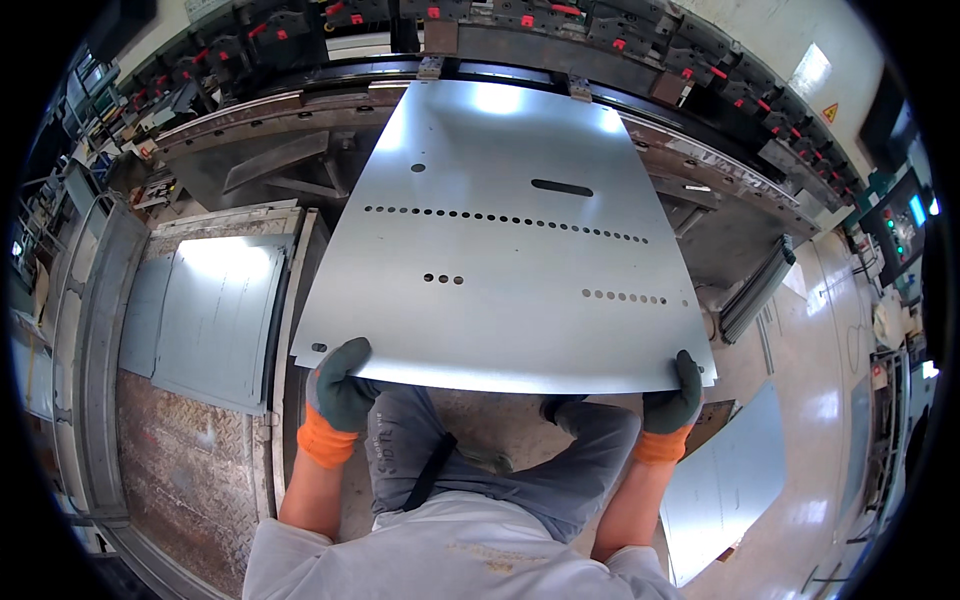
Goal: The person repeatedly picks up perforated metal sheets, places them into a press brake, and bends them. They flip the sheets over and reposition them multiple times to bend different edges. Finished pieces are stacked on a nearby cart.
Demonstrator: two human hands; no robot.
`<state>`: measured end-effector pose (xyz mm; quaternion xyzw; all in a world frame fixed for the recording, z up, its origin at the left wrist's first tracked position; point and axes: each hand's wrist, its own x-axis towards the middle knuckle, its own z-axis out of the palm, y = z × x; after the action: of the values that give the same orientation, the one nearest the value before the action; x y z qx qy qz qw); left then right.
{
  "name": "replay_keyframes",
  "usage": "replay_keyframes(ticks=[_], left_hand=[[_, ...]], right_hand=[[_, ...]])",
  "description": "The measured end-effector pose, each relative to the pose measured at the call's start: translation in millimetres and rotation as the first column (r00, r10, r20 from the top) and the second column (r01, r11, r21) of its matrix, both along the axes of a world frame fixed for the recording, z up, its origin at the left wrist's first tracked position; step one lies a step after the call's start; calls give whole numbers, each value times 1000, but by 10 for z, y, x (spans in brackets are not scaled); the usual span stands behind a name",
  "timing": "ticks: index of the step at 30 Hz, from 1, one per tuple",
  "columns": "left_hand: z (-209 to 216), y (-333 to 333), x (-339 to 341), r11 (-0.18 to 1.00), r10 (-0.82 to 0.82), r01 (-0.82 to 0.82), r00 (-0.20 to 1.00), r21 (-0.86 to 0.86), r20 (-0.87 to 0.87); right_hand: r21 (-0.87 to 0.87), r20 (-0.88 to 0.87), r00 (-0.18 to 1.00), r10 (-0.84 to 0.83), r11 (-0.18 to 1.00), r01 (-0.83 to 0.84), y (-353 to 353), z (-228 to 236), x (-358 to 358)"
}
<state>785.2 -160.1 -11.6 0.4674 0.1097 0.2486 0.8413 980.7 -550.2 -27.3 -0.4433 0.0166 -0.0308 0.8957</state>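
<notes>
A large grey metal sheet (500,340) stretches from my hands to the bed of a press brake (700,140). Rows of round holes and one long slot pierce it. My left hand (343,386), in a dark green glove with an orange cuff, grips the near left corner, thumb on top. At the near right corner my right hand (674,398), gloved the same way, holds the edge with its thumb over the top. The fingers of both hands are mostly hidden under the sheet. The far edge of the sheet lies at the machine's tooling.
Left of me, flat metal sheets (215,320) lie on a rusty platform (190,460) with a raised metal frame. More sheet metal (728,480) rests low on the right. A control panel (897,225) with lit buttons stands at far right. Red-handled clamps (527,20) line the machine's upper beam.
</notes>
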Motion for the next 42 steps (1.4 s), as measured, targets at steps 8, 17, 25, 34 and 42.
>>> replay_keyframes(ticks=[8,17,25,34,42], left_hand=[[-261,185,-69,611,224,-179,973,771,49],[-136,126,2,345,322,-250,937,905,136],[-169,138,-22,363,338,-250,933,898,123],[-147,129,-15,347,331,-209,939,914,89],[-188,106,-32,408,336,-195,940,892,52]], right_hand=[[-69,69,997,-47,996,52,8,-19,-6],[-353,146,983,-115,922,161,28,-85,3],[-276,192,976,-100,949,152,-34,-209,42],[-470,319,942,-106,845,255,-104,-326,30],[-646,559,828,-27,612,456,-20,-259,-11]])
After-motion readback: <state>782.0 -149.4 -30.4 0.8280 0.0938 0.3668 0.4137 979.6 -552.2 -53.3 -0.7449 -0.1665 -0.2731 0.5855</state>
